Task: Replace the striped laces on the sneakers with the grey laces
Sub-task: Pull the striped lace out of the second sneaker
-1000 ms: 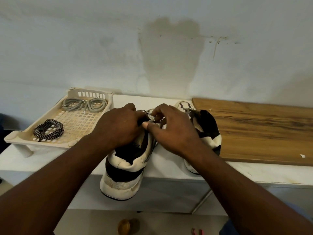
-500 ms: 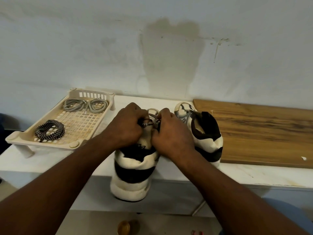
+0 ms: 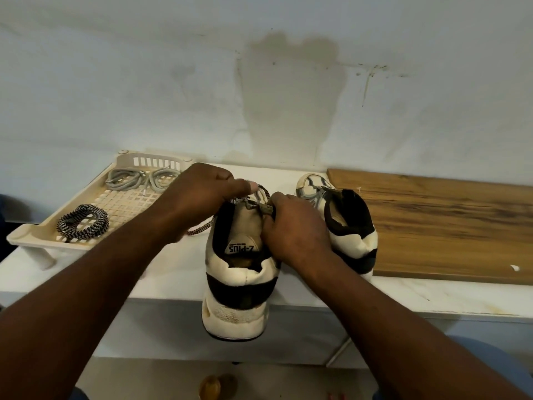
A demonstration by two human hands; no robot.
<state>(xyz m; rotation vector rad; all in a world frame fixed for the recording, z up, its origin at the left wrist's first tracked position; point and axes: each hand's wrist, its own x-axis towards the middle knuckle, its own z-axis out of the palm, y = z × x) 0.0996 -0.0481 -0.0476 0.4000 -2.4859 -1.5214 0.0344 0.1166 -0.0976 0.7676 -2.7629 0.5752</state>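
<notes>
Since the frame half a second back, the left hand [image 3: 199,194] has drawn up and leftward, pulling a length of striped lace [image 3: 202,230] out of the near sneaker [image 3: 239,287]. The right hand [image 3: 291,229] has kept to the top eyelets. The left grip pinches the lace between thumb and fingers. The right grip is curled on the sneaker's upper edge beside the tongue, steadying it.

The pull probably goes best in line with each eyelet, with the shoe held pinned.

The sneaker lies on the desk [image 3: 173,269], its long axis running from the person to the wall, toe away, heel overhanging the near edge. The grey laces [image 3: 135,180] wait in the tray [image 3: 31,235] to the left.
</notes>
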